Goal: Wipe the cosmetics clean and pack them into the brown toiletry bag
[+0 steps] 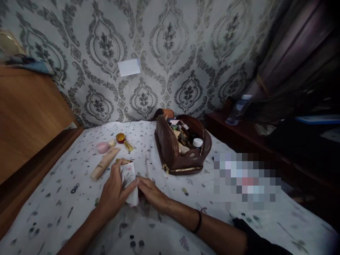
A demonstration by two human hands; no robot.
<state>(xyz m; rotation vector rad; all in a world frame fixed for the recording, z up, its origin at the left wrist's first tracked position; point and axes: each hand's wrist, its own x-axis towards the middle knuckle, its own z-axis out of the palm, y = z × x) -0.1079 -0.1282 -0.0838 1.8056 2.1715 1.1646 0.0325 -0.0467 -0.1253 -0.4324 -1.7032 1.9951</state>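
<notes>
White, pink-marked soft packet (128,176) grasped by left hand (113,186); right hand (153,195) placed at its edge, grip cannot be told. Lettering on beige plastic tube (105,164) illegible.

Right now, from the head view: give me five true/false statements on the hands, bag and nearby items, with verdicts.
1. The left hand holds a white packet. True.
2. The beige tube lies left of the brown bag. True.
3. The brown bag is fully closed. False: it is open, with items showing inside.
4. The black band is on the left arm. False: it is on the right arm.
5. A clear bottle is right of the brown bag. True.
</notes>
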